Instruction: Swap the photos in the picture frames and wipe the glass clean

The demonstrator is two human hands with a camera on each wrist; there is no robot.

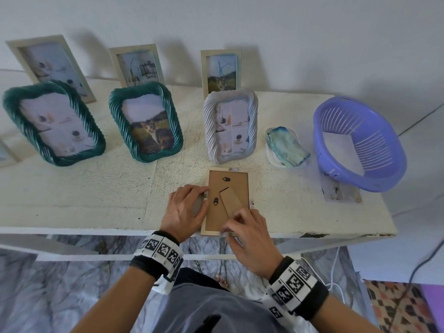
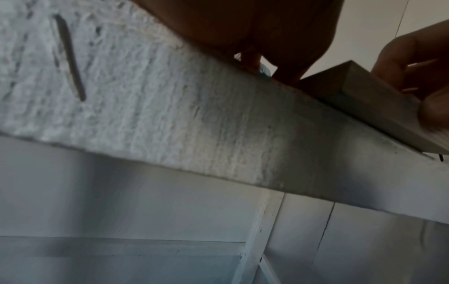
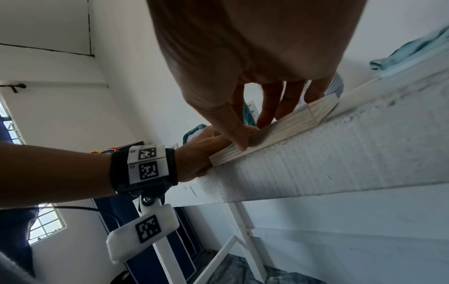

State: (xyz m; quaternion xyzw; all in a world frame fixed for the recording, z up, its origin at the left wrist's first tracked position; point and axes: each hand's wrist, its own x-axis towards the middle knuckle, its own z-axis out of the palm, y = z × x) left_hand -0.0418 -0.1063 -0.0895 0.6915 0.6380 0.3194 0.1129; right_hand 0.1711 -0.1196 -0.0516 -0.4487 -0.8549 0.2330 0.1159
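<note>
We work at a white table [image 1: 96,193] set against a pale wall. From the left stand two green twisted frames [image 1: 54,122] and [image 1: 145,121], then a white twisted frame [image 1: 230,126], with three plain frames leaning behind them; further right lie a blue-green cloth [image 1: 287,146] on a small tray and a purple basket [image 1: 359,143].

At the near edge, the wooden frame [image 1: 227,203] lies face down, its brown backing and folded stand showing, its lower end right at the table's lip. Pushed any nearer, we judge it could tip off and break its glass; a forced tab might bend or nick a finger.

Our left hand [image 1: 185,207] lies flat on the frame's left edge, fingers fairly straight, steadying it. Our right hand [image 1: 247,233] curls over the bottom rail, thumb and fingertips pressing there, seemingly working a retaining tab, though blur hides the exact contact.
</note>
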